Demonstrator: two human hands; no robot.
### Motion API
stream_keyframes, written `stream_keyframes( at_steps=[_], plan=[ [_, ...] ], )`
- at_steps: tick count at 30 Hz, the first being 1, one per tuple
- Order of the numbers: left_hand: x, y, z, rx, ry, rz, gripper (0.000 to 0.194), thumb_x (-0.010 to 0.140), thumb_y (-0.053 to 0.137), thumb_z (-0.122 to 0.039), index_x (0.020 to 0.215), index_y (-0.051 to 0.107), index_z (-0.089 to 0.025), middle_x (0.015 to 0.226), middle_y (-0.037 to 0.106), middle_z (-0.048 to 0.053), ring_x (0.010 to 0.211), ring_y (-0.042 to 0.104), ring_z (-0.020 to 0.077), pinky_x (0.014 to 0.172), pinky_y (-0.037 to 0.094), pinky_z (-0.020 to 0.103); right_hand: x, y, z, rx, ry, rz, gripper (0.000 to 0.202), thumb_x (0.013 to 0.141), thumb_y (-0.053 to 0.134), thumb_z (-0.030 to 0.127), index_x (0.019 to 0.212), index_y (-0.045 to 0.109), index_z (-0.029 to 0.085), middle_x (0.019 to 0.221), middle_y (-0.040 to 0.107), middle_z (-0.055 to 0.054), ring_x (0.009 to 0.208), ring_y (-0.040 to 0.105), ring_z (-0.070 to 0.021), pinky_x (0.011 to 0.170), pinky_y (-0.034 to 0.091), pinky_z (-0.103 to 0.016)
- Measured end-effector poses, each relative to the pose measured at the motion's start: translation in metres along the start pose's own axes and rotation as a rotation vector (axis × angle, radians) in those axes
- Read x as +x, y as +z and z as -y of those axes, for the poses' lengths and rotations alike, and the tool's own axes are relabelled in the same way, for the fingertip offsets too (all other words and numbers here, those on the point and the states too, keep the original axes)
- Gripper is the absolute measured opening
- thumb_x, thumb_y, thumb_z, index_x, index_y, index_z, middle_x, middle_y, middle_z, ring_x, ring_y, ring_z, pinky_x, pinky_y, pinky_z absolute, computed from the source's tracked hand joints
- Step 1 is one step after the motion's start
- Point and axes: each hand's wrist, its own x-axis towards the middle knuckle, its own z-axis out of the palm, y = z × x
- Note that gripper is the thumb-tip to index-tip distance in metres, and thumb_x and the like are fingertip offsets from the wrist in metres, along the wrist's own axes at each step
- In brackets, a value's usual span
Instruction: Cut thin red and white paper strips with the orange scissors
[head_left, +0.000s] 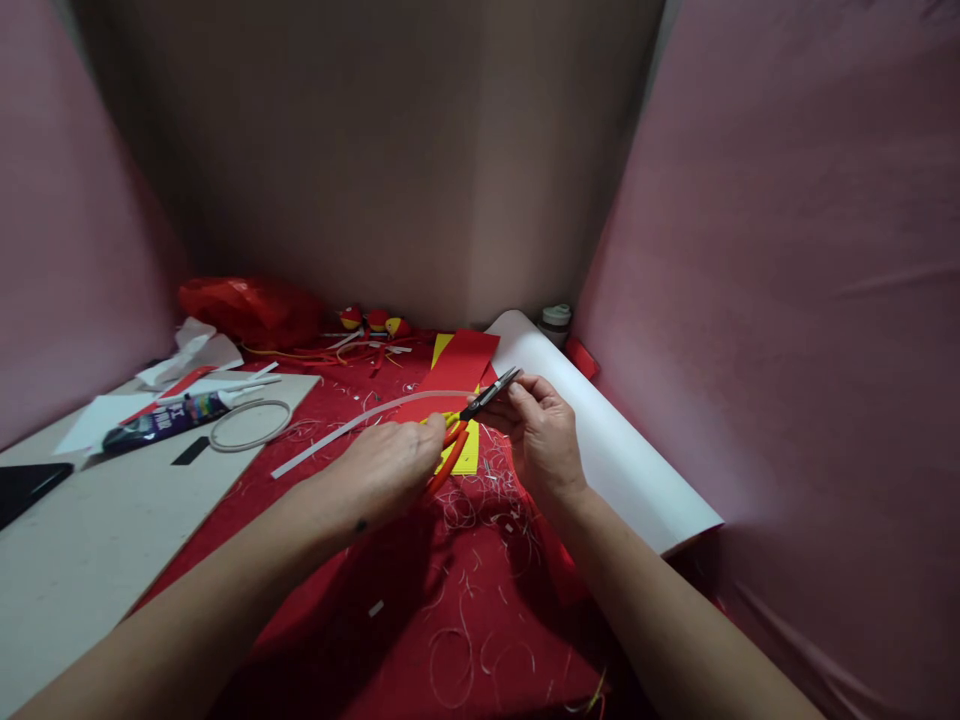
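My left hand (401, 455) is closed around the handles of a pair of scissors (489, 394) with yellow and orange grips. Its dark blades point up and to the right and look closed or nearly so. Close to the blade tips, my right hand (546, 430) has thumb and forefinger pinched together; what lies between them is hidden. A narrow white strip (360, 420) curves from the left toward the blades, its far end lost behind them. Some red material (551, 545) hangs below my right hand. Red paper (465, 362) and yellow paper (469, 455) lie beneath.
White thread scraps (465, 510) litter the red cloth (337, 600). At left, a board (90, 560) bears a glue tube (165, 420) and a ring (251, 425). A large white roll (615, 440) lies right. Behind are a red bag (251, 310) and a lidded cup (556, 318).
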Motion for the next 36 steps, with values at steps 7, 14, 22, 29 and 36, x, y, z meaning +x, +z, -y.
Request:
stream_keyframes(
  at_steps=[7, 14, 22, 29, 36],
  plan=[
    [0.0, 0.0, 0.0, 0.02, 0.008, 0.038, 0.019, 0.081, 0.037, -0.022, 0.095, 0.048, -0.016, 0.069, 0.061, 0.009, 0.059, 0.054, 0.0214, 0.049, 0.027, 0.029, 0.002, -0.003, -0.003, -0.015, -0.015, 0.001, 0.004, 0.076, 0.057, 0.017, 0.075, 0.053, 0.017, 0.065, 0.066, 0.0, 0.067, 0.068, -0.016, 0.068, 0.057, -0.034],
    [0.005, 0.003, 0.008, -0.208, -0.089, -0.201, 0.022, 0.086, 0.034, -0.035, 0.092, 0.047, -0.018, 0.068, 0.057, 0.005, 0.053, 0.047, 0.0145, 0.049, 0.027, 0.026, 0.0, -0.003, 0.0, -0.058, 0.006, -0.007, 0.008, 0.078, 0.055, 0.018, 0.071, 0.051, 0.017, 0.066, 0.066, -0.002, 0.062, 0.068, -0.0151, 0.064, 0.057, -0.031],
    [0.015, 0.008, 0.034, -0.745, -0.11, -0.359, 0.017, 0.076, 0.048, -0.027, 0.091, 0.05, -0.019, 0.062, 0.047, -0.004, 0.051, 0.041, 0.0091, 0.051, 0.031, 0.023, 0.0, -0.001, 0.007, -0.064, 0.049, 0.022, 0.006, 0.075, 0.055, 0.019, 0.072, 0.051, 0.016, 0.062, 0.066, -0.001, 0.054, 0.068, -0.0173, 0.05, 0.055, -0.027],
    [0.025, 0.015, 0.033, -1.3, -0.151, -0.232, 0.027, 0.064, 0.065, -0.023, 0.086, 0.051, -0.015, 0.058, 0.055, -0.003, 0.041, 0.043, 0.0056, 0.04, 0.031, 0.02, 0.007, -0.007, 0.014, -0.073, 0.085, -0.027, 0.007, 0.076, 0.053, 0.019, 0.07, 0.05, 0.018, 0.062, 0.065, -0.001, 0.054, 0.067, -0.0158, 0.049, 0.053, -0.025],
    [0.018, 0.01, 0.032, -1.321, -0.203, -0.273, 0.027, 0.065, 0.068, -0.023, 0.085, 0.052, -0.014, 0.059, 0.061, 0.0, 0.039, 0.044, 0.0056, 0.039, 0.033, 0.02, 0.006, -0.007, 0.007, -0.068, 0.1, -0.023, 0.007, 0.076, 0.056, 0.022, 0.075, 0.053, 0.016, 0.065, 0.064, -0.002, 0.056, 0.067, -0.0171, 0.053, 0.054, -0.027]
  ],
)
